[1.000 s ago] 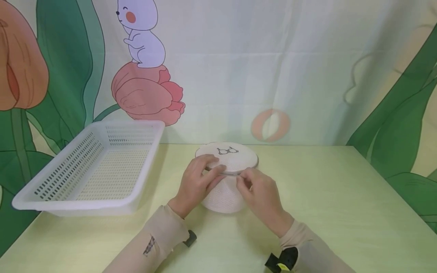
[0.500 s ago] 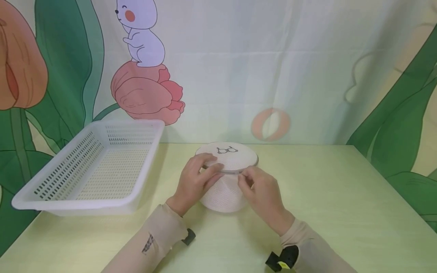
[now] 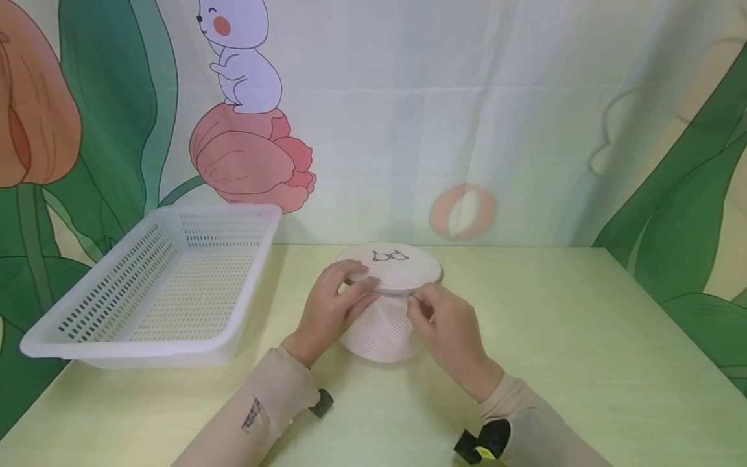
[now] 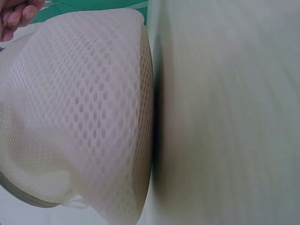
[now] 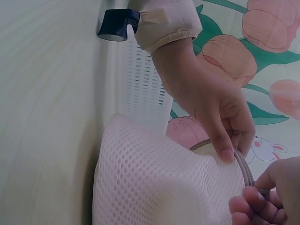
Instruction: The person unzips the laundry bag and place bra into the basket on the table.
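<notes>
A white mesh bra wash bag (image 3: 382, 334) stands on the table, its round lid (image 3: 403, 275) printed with a small bra drawing. A grey zipper (image 5: 244, 168) runs around the lid's edge. My left hand (image 3: 332, 305) holds the bag at the left front of this edge, thumb on one side and fingers on the other. Just to the right, my right hand (image 3: 452, 331) pinches at the zipper with thumb and curled index finger; what sits between them is mostly hidden. The bag's mesh side (image 4: 89, 93) fills much of the left wrist view, slightly dented.
A white perforated plastic basket (image 3: 230, 318) stands at the left of the pale green table (image 3: 572, 337). Behind the table hangs a cloth (image 3: 373, 130) printed with flowers and a cartoon animal. A dark wrist strap (image 3: 495, 441) sits on the right sleeve.
My hands have drawn slightly apart along the zipper edge, the left one a little to the left. The bag has shifted only slightly and both grips look the same.
</notes>
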A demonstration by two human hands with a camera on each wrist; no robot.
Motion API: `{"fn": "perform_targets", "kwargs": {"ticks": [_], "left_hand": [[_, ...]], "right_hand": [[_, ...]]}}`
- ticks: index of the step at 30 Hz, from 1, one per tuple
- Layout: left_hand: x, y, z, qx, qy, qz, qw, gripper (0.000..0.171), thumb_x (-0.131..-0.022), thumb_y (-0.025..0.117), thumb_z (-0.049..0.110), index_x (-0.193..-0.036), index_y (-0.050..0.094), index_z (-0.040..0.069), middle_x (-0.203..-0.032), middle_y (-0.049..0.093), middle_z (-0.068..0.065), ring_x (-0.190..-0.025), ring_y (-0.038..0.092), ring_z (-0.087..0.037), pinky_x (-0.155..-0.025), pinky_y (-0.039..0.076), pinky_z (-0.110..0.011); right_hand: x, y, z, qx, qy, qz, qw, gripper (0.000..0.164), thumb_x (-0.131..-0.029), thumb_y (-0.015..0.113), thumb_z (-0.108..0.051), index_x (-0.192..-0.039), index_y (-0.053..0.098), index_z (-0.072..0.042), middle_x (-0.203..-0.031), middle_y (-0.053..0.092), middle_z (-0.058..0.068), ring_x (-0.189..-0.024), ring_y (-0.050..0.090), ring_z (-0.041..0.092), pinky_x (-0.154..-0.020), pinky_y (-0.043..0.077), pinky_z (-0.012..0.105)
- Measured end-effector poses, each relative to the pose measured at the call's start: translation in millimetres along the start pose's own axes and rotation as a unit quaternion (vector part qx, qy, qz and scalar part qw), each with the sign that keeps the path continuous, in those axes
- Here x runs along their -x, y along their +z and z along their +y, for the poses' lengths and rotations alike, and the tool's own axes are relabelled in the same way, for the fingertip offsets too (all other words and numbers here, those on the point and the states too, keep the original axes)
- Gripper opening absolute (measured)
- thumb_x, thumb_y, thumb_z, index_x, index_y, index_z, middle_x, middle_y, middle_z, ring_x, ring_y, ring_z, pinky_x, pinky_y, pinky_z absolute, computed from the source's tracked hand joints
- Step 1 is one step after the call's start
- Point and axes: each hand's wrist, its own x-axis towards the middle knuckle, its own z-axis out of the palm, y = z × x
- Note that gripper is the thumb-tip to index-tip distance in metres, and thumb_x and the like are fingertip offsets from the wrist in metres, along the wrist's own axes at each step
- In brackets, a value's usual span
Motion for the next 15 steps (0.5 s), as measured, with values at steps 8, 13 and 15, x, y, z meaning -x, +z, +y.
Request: {"fn": "perform_targets", "kwargs": {"ticks": [8, 13, 15], "left_hand": [[1.6, -0.9, -2.5, -0.002, -0.009, -0.003, 1.0, 0.016, -0.092, 0.064, 0.025, -0.1, 0.068, 0.012, -0.106, 0.063, -0.013, -0.105, 0.06, -0.03, -0.093, 0.051, -0.039], [1.9, -1.8, -3.4, -0.001, -0.018, -0.007, 0.9998, 0.015, -0.088, 0.068, 0.021, -0.1, 0.068, 0.011, -0.107, 0.063, -0.013, -0.106, 0.06, -0.03, -0.095, 0.051, -0.04], [2.1, -2.1, -3.7, -0.001, -0.022, -0.006, 0.9997, 0.017, -0.084, 0.071, 0.017, -0.099, 0.068, 0.011, -0.107, 0.063, -0.013, -0.106, 0.06, -0.03, -0.095, 0.051, -0.04]], "right_hand": [[0.1, -1.0, -0.3, 0.004, -0.001, -0.001, 1.0, 0.011, -0.082, 0.063, -0.004, -0.073, 0.059, -0.008, -0.062, 0.057, 0.001, -0.057, 0.051, 0.007, -0.052, 0.042, 0.019], [-0.4, -1.4, -0.3, 0.0, 0.003, 0.0, 1.0, 0.011, -0.082, 0.063, -0.004, -0.072, 0.058, -0.008, -0.062, 0.057, 0.001, -0.057, 0.051, 0.007, -0.052, 0.043, 0.019], [-0.4, -1.4, -0.2, -0.001, 0.003, 0.0, 1.0, 0.011, -0.082, 0.063, -0.004, -0.072, 0.058, -0.008, -0.062, 0.057, 0.001, -0.057, 0.052, 0.007, -0.052, 0.043, 0.019]]}}
